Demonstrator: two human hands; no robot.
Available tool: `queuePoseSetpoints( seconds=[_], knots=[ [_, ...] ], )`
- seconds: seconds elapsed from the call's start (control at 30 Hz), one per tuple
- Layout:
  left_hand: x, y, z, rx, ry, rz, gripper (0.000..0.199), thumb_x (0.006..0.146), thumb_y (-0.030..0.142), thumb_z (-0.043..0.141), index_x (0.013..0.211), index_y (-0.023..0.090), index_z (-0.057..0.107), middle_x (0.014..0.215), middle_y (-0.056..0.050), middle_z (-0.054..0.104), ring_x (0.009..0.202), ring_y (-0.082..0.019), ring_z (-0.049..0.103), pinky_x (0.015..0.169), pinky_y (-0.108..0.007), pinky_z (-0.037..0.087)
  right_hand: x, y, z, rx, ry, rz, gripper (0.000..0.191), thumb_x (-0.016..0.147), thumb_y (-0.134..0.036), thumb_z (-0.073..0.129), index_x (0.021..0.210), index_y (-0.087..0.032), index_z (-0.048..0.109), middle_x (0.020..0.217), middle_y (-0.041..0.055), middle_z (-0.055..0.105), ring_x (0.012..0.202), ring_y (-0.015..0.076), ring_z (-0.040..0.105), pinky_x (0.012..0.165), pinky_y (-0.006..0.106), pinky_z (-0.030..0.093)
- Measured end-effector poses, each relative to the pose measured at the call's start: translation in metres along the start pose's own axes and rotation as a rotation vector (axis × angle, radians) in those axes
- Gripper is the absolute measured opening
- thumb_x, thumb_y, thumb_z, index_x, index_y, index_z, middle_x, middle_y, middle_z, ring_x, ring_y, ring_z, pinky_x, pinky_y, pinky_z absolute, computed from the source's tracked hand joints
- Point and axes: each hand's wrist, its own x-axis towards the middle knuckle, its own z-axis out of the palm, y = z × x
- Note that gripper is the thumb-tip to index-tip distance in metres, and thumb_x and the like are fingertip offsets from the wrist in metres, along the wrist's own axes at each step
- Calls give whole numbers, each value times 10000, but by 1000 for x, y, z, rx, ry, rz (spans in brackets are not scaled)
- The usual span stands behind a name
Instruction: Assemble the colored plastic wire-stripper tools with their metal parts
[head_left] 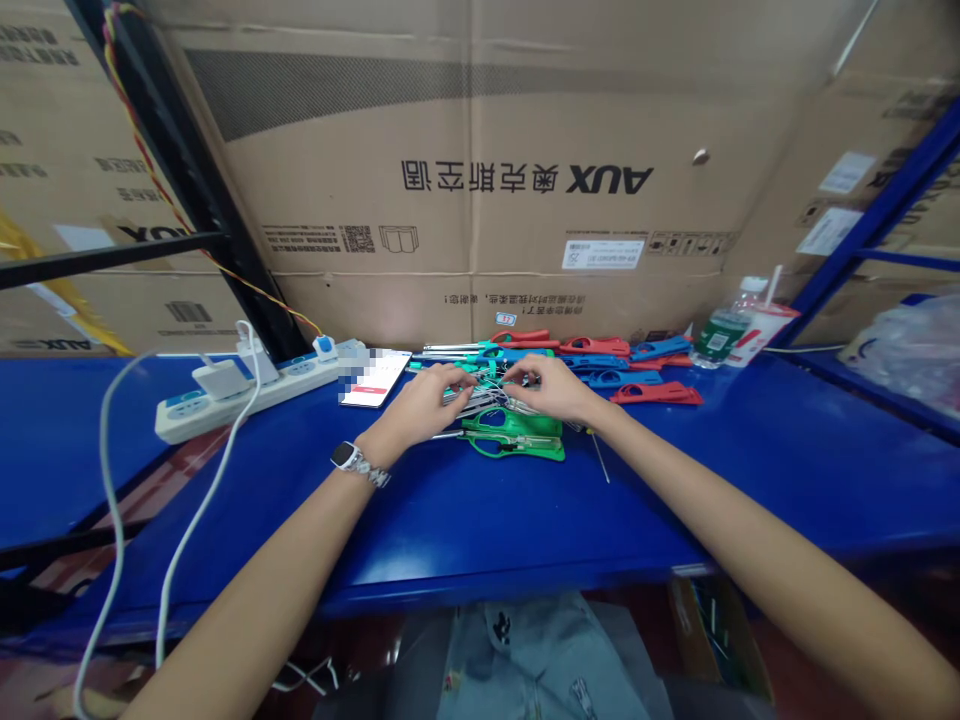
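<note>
Front green lighter [517,446] lay sideways just nearside of the left hand [435,402] and right hand [553,388], both curled, couldn't tell around what tbh.

It looks like a workshop — blue bench [465,545] walled with printed cardboard [600,110], black metal frame [180,165], power strip [259,395] — and plastic casings [656,394] lying in rows.

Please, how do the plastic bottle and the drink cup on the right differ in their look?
The plastic bottle is clear with a green label; the drink cup is red and white. The bottle has a cap, whereas the cup has a straw. Both stand on the blue table.
</note>
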Motion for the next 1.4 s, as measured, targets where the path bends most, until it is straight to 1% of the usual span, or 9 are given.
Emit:
queuePoseSetpoints(
  seconds=[0.13, 0.27, 0.4, 0.57, 0.67, 0.77, 1.07, 1.3, 1.4],
  knots=[
    [-1, 1, -1, 17, -6, -30, 240, 983, 296, 524, 1023, 187, 734, 990, -84, 760, 921, -234, 672, 803, -397, 543, 49, -6, 5, -207, -54, 269, 227, 948, -358, 605, 911, -191, 754, 925, 93, 775, 920, 244, 708, 806, 347, 503],
    [-3, 0, -2, 16, -17, -27, 226, 986, 282, 530, 1022, 185, 732, 991, -83, 754, 918, -237, 672, 833, -415, 539, 80, -15, 18, -283, -91, 353, 168, 820, -286, 734, 914, -149, 759, 1029, 184, 774, 1075, 363, 700, 904, 437, 501],
    [-3, -2, -3, 1, -17, -17, 205, 990, 266, 540, 1014, 191, 730, 978, -76, 748, 907, -231, 676, 857, -421, 537, 85, -19, 24, -286, -73, 385, 148, 791, -189, 720, 914, -115, 756, 1084, 234, 760, 1106, 404, 688, 956, 501, 483],
    [-3, 3, -3, -68, 80, 16, 191, 1006, 265, 537, 1057, 175, 697, 1023, -81, 714, 913, -211, 660, 817, -378, 549, 73, -14, 12, -133, 23, 289, 147, 911, -255, 635, 882, -163, 745, 983, 127, 779, 990, 269, 711, 877, 379, 517],
    [-1, 10, -3, -111, 225, 66, 167, 1000, 263, 565, 1107, 178, 662, 1046, -70, 664, 861, -177, 646, 751, -327, 555, 55, -10, 2, 268, 104, 154, 204, 920, -349, 658, 838, -169, 706, 834, 78, 750, 814, 212, 695, 784, 348, 525],
    [0, 18, -3, -160, 326, 135, 240, 966, 261, 641, 1195, 191, 626, 1086, -71, 618, 872, -166, 630, 706, -288, 553, 29, -9, -2, 691, -19, 61, 322, 874, -505, 711, 854, -185, 683, 749, 36, 712, 723, 192, 681, 748, 349, 530],
    [-3, 34, 5, -203, 89, 314, 360, 968, 221, 670, 1315, 293, 607, 1285, -80, 585, 1215, -233, 592, 1045, -459, 516, -24, -15, 7, 1022, -76, 268, 382, 751, -450, 827, 992, -201, 664, 671, -28, 663, 604, 126, 587, 627, 281, 466],
    [0, 36, 7, -294, 116, 235, 261, 937, 312, 721, 1172, 214, 666, 1103, -72, 685, 952, -193, 654, 847, -362, 559, -25, -18, 13, 977, 20, 277, 420, 714, -469, 842, 946, -216, 599, 649, -51, 650, 572, 120, 580, 614, 287, 472],
    [0, 34, 4, -346, 12, 143, 237, 912, 312, 728, 1115, 194, 691, 974, -51, 710, 831, -168, 656, 781, -328, 547, -28, -18, 14, 948, 4, 225, 434, 718, -476, 849, 946, -223, 579, 636, -62, 632, 587, 127, 592, 628, 291, 474]
  ],
)
